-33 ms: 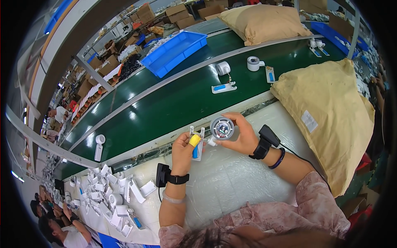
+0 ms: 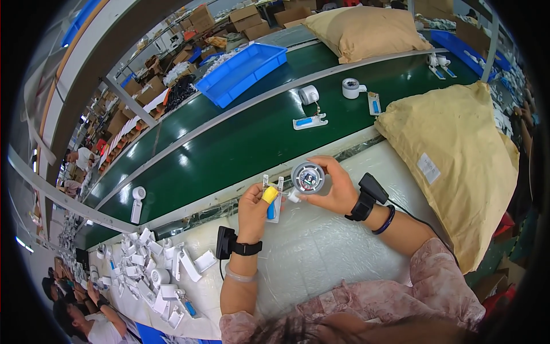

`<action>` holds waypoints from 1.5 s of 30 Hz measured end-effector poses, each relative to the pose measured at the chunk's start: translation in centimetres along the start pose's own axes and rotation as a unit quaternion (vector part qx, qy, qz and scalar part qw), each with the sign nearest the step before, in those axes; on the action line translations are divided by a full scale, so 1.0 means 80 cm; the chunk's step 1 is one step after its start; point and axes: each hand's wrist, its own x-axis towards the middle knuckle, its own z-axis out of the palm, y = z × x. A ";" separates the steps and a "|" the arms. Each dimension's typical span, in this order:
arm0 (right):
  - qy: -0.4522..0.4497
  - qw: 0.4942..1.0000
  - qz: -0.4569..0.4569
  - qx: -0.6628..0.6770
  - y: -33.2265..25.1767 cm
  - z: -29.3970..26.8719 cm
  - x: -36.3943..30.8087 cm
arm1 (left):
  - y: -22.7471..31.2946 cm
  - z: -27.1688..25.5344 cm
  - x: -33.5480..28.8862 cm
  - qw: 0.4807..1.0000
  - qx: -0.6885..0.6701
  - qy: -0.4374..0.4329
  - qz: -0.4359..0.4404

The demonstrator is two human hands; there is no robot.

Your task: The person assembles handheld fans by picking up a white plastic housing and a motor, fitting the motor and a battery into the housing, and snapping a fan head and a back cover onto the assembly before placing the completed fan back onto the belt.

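Note:
My left hand (image 2: 254,210) is closed on a white handle shell (image 2: 277,217) with a blue cylindrical cell in it; a yellow cover wraps one of its digits. Between the thumb and fingers of my right hand (image 2: 338,192) is a round fan head (image 2: 307,178). Its open grey-rimmed face is turned up, showing a circuit board and coloured wires. A short white neck on the fan head points toward the handle shell, and the two parts are close together. Whether wires join them is too small to tell. Both are held above the table's plastic-covered edge.
Beyond the table runs a green conveyor belt (image 2: 229,137) carrying several fan parts and a blue tray (image 2: 243,74). White housings (image 2: 152,269) are heaped at the left. A large tan sack (image 2: 452,166) stands at the right. Other people sit at lower left.

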 end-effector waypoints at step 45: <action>0.002 0.999 0.027 -0.022 0.011 0.006 -0.001 | -0.007 -0.007 0.006 0.998 0.006 -0.019 -0.051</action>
